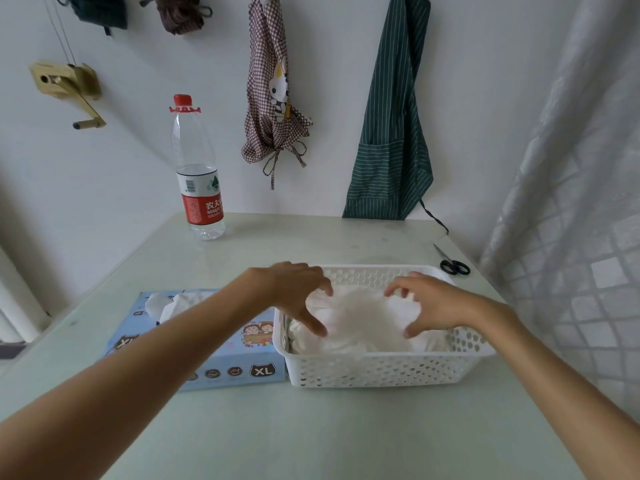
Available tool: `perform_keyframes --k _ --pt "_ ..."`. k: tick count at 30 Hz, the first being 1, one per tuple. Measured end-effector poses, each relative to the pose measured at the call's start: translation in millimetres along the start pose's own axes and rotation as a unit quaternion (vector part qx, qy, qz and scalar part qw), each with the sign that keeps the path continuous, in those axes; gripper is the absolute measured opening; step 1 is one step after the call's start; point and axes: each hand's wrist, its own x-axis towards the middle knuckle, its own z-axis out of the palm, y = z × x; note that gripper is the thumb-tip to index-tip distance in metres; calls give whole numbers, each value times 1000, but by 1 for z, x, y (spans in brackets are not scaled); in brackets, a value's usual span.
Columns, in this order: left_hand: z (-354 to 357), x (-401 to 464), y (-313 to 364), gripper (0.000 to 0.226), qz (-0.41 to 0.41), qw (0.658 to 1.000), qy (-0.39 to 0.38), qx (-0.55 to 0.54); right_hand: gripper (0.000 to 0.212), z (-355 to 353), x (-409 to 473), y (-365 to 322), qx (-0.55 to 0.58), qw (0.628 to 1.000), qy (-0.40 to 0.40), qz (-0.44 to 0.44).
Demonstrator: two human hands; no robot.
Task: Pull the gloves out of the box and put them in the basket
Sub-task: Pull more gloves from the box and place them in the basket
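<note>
A pile of gloves (360, 323) is being settled in the basket (381, 370) by the left hand (298, 289) and right hand (427, 301), fingers spread and touching it. More gloves poke from the box (221, 362) alongside; another pull seems due next.

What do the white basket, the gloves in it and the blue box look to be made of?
The basket looks like moulded white plastic: rigid walls pierced with rows of holes, slightly glossy. The gloves seem thin translucent plastic film, crinkled and cloudy white. The box appears to be printed cardboard, with flat folded faces and matte colour graphics.
</note>
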Motion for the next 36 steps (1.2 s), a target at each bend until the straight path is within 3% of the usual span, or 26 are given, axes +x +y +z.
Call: perform_keyframes --k 5,10,16,17,20,25,30,33,36 --pt "2 -18 -3 47 -12 1000 -4 -4 58 17 -8 6 -62 993 -82 65" --pt "-19 -78 -37 31 -44 978 113 -171 41 0 -25 -21 -132 990 19 51" --pt "7 -156 -97 6 -182 936 188 -235 26 14 -24 -121 21 985 142 -100" --pt "16 -162 -99 5 -204 930 195 -236 26 22 -19 -140 39 979 157 -126" --pt "34 -168 -97 39 -252 922 178 -232 29 51 2 -185 57 963 200 -170" --pt "36 -160 -95 48 -209 927 174 -258 37 76 31 -213 26 959 246 -139" --pt "39 -141 -96 41 -150 927 236 -250 19 72 34 -209 63 954 267 -119" --pt "44 -133 -90 30 -131 932 245 -231 10 70 38 -206 184 946 227 -141" --pt "45 -136 -97 14 -107 907 294 -281 3 62 36 -208 342 900 217 -160"
